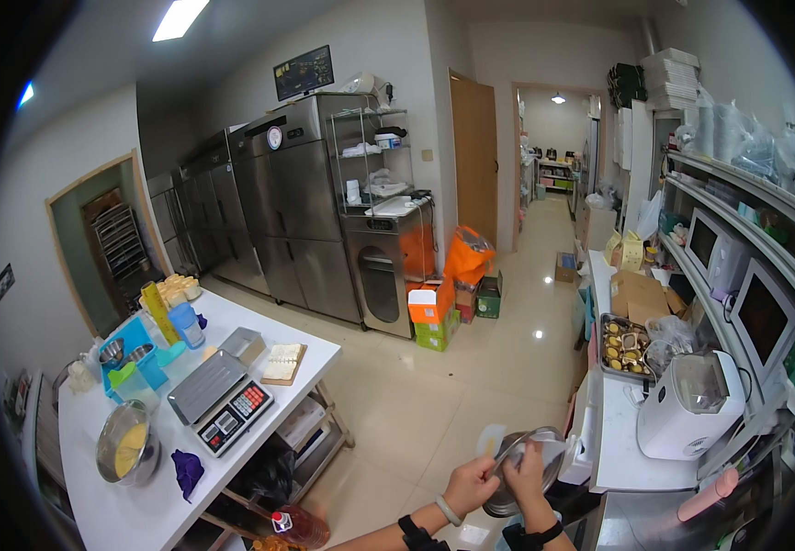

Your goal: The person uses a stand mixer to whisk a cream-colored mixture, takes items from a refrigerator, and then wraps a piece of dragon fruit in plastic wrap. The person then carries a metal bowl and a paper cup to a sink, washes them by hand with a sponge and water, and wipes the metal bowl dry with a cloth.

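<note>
In front of me, above the floor, a round metal bowl [500,501] is tilted on its side. My left hand [473,486] is closed around its rim. Inside the bowl's mouth is my right hand [527,475], pressing a thin whitish piece [550,441] against the metal; whether this is a cloth or a scraper I cannot tell. On the white table to the left stands another metal bowl [142,458] with yellow batter [130,448] and a whisk. A digital scale [228,420] and a purple cloth [187,474] lie near it.
A white counter [618,420] at right carries a white countertop appliance [690,406] and a tray of small yellow-filled items [626,344]. Steel refrigerators [308,186] line the back wall. Boxes [432,310] stand on the floor; a bottle of red liquid [304,527] is beside the table.
</note>
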### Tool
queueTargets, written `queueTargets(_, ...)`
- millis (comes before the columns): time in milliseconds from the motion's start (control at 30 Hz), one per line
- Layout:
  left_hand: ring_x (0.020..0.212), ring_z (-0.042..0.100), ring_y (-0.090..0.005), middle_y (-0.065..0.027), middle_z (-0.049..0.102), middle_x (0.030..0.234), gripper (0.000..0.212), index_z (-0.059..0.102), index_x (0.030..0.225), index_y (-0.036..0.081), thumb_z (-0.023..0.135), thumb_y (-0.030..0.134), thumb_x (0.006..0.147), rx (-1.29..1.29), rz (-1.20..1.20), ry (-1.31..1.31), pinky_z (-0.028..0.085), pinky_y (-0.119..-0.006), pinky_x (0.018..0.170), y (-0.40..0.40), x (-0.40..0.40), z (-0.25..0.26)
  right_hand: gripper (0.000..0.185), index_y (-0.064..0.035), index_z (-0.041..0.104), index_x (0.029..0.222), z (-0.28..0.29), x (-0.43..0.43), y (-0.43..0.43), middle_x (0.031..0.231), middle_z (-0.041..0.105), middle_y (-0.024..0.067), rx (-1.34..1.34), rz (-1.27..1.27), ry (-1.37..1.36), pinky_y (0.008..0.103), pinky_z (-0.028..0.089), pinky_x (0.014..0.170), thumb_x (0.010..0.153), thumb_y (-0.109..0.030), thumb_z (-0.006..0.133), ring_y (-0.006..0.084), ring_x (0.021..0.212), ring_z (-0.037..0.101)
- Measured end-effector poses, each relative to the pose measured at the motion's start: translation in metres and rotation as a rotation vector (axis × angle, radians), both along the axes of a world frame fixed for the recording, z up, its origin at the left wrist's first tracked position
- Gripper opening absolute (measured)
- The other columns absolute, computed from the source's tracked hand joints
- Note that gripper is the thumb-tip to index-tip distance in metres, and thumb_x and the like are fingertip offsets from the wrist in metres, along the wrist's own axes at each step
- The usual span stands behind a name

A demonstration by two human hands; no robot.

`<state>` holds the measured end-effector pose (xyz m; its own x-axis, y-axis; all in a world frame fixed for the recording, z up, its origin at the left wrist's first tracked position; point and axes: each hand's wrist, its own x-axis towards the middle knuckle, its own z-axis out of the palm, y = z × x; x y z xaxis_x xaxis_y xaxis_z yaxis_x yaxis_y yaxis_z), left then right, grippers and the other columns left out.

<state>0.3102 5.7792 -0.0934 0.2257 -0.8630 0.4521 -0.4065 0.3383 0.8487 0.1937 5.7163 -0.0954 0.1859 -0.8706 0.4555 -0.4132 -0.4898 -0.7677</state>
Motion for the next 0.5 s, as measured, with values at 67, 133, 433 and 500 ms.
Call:
queueTargets(67,0.048,0.038,-0.0129,-0.0065,0.039,0.052,0.013,0.043,0.064,0.001,0.056,0.006,0.067,-0.085,-0.011,0.003,0.035,-0.027,0.045,-0.003,0.01,-0.018,0.037,-0.0015,0.047,0.103,-0.004,0.006,0.004,0.083,0.053,0.0141,0.237,0.374,-0.05,0.0291,0.043,0.064,0.069,-0.012,0.057,0.0223,0.072,0.052)
queueTargets(133,0.047,0.038,-0.0143,-0.0066,0.039,0.051,0.012,0.045,0.064,0.002,0.056,0.006,0.067,-0.071,-0.049,0.094,0.035,-0.028,0.045,-0.003,0.025,-0.027,0.037,-0.0017,0.049,0.102,0.004,0.012,0.019,0.085,0.054,0.0129,0.179,0.573,-0.068,0.0292,0.044,0.061,0.069,-0.016,0.059,0.0226,0.074,0.054)
queueTargets(433,0.086,0.054,-0.0269,-0.0152,0.054,0.101,0.035,0.052,0.105,-0.001,0.055,0.017,0.074,-0.282,-0.014,-0.86,0.045,-0.036,0.071,0.014,0.063,-0.023,0.011,-0.0057,0.055,0.066,0.016,0.036,-0.005,0.064,0.055,0.013,-0.549,0.299,0.751,0.0401,0.041,0.062,0.066,-0.017,0.054,0.0299,0.062,0.053)
queueTargets(500,0.086,0.054,-0.0275,-0.0162,0.054,0.101,0.036,0.053,0.103,-0.002,0.055,0.017,0.073,-0.317,0.018,-0.948,0.045,-0.036,0.07,0.02,0.067,-0.017,0.009,-0.0053,0.053,0.067,0.031,0.035,-0.003,0.067,0.053,0.0131,-0.566,0.043,0.518,0.0394,0.039,0.063,0.064,-0.014,0.053,0.0289,0.063,0.05)
